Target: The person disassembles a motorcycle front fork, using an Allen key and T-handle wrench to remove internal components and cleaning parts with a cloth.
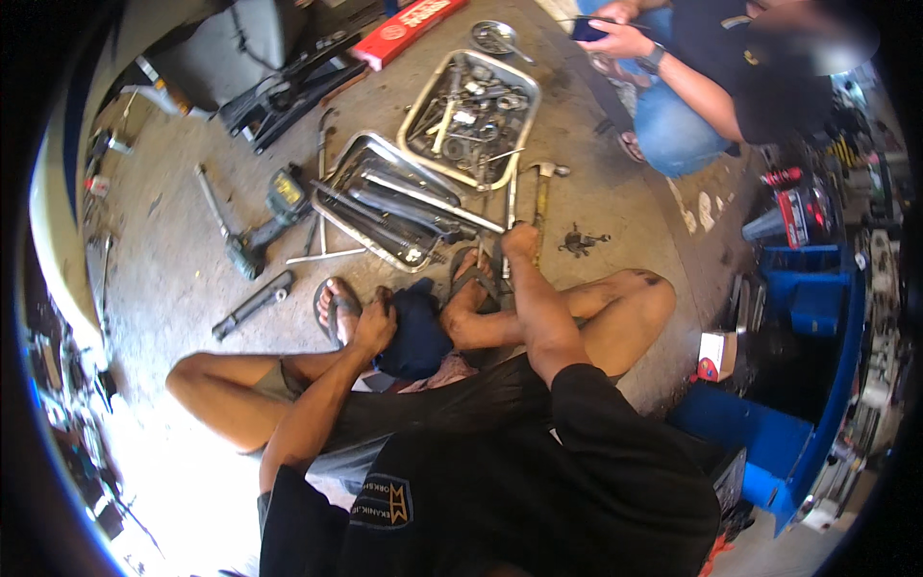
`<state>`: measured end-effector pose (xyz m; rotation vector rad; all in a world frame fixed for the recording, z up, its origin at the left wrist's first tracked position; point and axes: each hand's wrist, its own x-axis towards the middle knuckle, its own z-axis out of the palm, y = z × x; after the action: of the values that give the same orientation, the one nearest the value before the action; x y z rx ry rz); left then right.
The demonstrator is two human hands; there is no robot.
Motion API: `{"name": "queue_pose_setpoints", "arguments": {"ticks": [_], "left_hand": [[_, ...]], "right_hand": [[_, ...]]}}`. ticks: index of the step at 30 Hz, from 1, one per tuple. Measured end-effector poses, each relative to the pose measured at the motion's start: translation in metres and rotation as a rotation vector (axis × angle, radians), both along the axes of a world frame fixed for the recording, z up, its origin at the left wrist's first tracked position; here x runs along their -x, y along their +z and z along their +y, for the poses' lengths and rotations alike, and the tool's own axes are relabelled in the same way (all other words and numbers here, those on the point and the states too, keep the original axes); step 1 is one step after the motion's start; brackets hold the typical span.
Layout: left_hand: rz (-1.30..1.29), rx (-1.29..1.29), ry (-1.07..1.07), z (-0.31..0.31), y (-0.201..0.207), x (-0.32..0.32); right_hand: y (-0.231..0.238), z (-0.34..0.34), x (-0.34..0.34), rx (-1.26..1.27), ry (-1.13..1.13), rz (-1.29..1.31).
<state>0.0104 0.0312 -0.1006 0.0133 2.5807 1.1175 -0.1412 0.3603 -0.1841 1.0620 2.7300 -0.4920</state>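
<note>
My right hand [520, 242] is closed around the near end of a long silver metal rod [437, 200], which slants across a metal tray [338, 231] holding dark tubes and a spring. Beside that fist lie a hammer [541, 197] with a yellowish handle and another slim metal tool [511, 192]. Between my feet, my left hand [375, 325] has its fingers bent against a bunched dark blue cloth [415, 332] and grips its edge; the fingertips are partly hidden.
A second tray [527, 120] holds many loose metal parts. Around me lie a cordless impact wrench [274, 212], a black tube [252, 306], a red box [409, 31], a small dark part [583, 240] and a blue cabinet [817, 385]. Another person [687, 106] squats at upper right, holding a dark object.
</note>
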Motion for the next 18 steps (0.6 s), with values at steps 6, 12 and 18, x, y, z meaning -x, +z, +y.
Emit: {"name": "queue_pose_setpoints", "arguments": {"ticks": [6, 12, 18], "left_hand": [[-0.105, 0.280, 0.101, -0.004, 0.022, 0.011], [0.003, 0.164, 0.365, -0.038, -0.020, 0.015], [-0.085, -0.250, 0.382, -0.024, -0.010, 0.015]], "right_hand": [[0.027, -0.007, 0.002, -0.025, 0.043, 0.141], [0.133, -0.122, -0.014, 0.778, 0.673, 0.499], [0.112, -0.189, -0.091, 0.662, 0.977, 0.006]]}}
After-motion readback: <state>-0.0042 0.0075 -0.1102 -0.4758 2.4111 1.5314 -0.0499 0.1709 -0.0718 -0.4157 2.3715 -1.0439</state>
